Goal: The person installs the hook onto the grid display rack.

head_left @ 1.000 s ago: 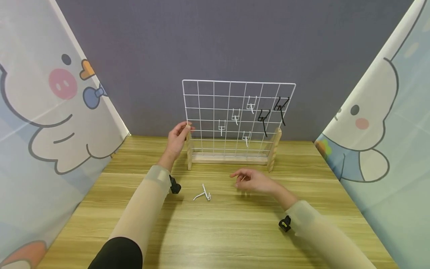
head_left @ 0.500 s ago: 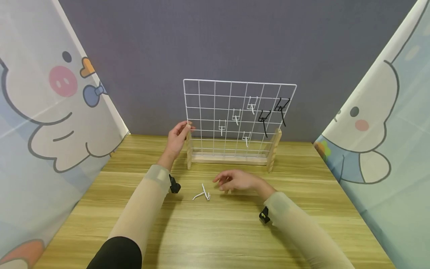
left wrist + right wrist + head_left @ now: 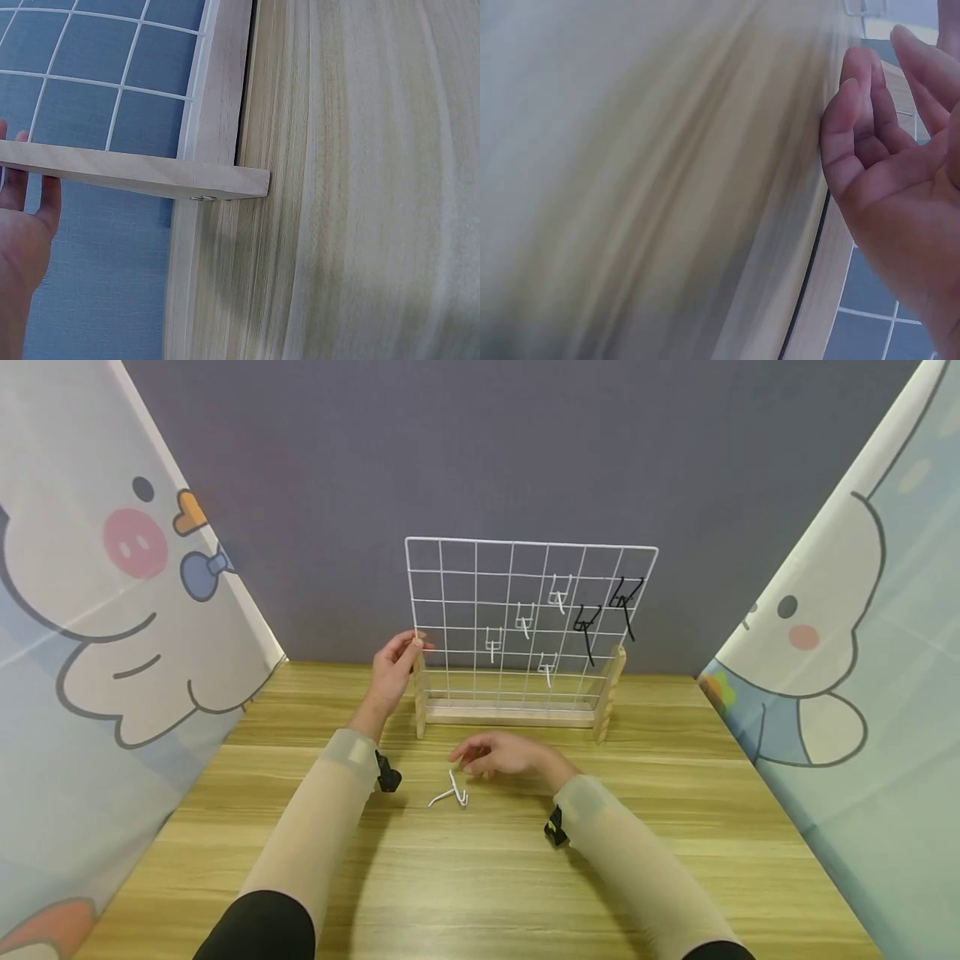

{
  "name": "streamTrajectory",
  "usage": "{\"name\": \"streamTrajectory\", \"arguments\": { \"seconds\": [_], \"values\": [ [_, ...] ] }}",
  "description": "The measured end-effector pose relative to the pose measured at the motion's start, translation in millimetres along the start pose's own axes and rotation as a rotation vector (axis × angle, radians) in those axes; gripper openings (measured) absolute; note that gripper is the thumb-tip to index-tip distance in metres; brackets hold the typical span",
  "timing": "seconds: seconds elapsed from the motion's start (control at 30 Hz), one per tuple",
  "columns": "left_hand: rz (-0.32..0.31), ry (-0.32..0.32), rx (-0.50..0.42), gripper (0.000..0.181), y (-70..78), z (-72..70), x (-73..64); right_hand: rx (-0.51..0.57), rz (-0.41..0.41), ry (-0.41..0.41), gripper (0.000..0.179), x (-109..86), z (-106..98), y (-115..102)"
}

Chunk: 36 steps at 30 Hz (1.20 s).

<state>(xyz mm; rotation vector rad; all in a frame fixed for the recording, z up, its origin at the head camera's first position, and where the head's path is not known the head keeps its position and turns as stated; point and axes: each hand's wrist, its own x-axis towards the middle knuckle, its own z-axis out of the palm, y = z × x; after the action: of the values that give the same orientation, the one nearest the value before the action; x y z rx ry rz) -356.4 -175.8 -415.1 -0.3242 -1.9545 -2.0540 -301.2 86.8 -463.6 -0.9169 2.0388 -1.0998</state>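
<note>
My left hand (image 3: 392,672) grips the left wooden upright (image 3: 420,697) of a rack with a white wire grid panel (image 3: 531,542). In the left wrist view its fingers reach round the upright (image 3: 142,172). A loose white wire hook (image 3: 458,792) lies on the table in front of the rack. Just beyond and right of this hook hovers my right hand (image 3: 510,753), fingers loosely bent and holding nothing. The right wrist view shows that hand (image 3: 907,176) with its thumb and fingers apart.
Several white hooks (image 3: 523,622) hang on the grid's middle and right. Two black hooks (image 3: 587,627) hang further right. The rack stands on a wood-grain table (image 3: 465,877) before a grey back wall (image 3: 525,443). Cartoon-printed curtains (image 3: 810,718) flank the table.
My right hand has moved left across the table to near the loose white hook. The left hand has stayed on the upright, and the hook lies where it was.
</note>
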Motion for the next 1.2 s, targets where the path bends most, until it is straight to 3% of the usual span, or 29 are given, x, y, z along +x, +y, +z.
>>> {"name": "streamTrajectory", "arguments": {
  "seconds": [0.17, 0.43, 0.7, 1.2],
  "values": [
    [0.008, -0.001, -0.012, 0.026, -1.3, -0.2, 0.0, 0.026, 0.009, -0.013, 0.033, 9.8, 1.2, -2.7],
    [0.031, -0.006, 0.002, 0.035, -5.7, -4.6, 1.2, 0.037, 0.056, -0.063, 0.038, 18.6, 1.3, 2.4],
    [0.033, -0.002, 0.029, 0.036, -3.5, -4.2, -0.4, -0.022, 0.037, -0.105, 0.039, 19.8, 4.3, 3.0],
    [0.021, 0.015, 0.018, 0.025, -2.1, -1.1, 0.4, -0.057, 0.036, -0.029, 0.029, 12.5, 6.6, 1.4]
  ]
}}
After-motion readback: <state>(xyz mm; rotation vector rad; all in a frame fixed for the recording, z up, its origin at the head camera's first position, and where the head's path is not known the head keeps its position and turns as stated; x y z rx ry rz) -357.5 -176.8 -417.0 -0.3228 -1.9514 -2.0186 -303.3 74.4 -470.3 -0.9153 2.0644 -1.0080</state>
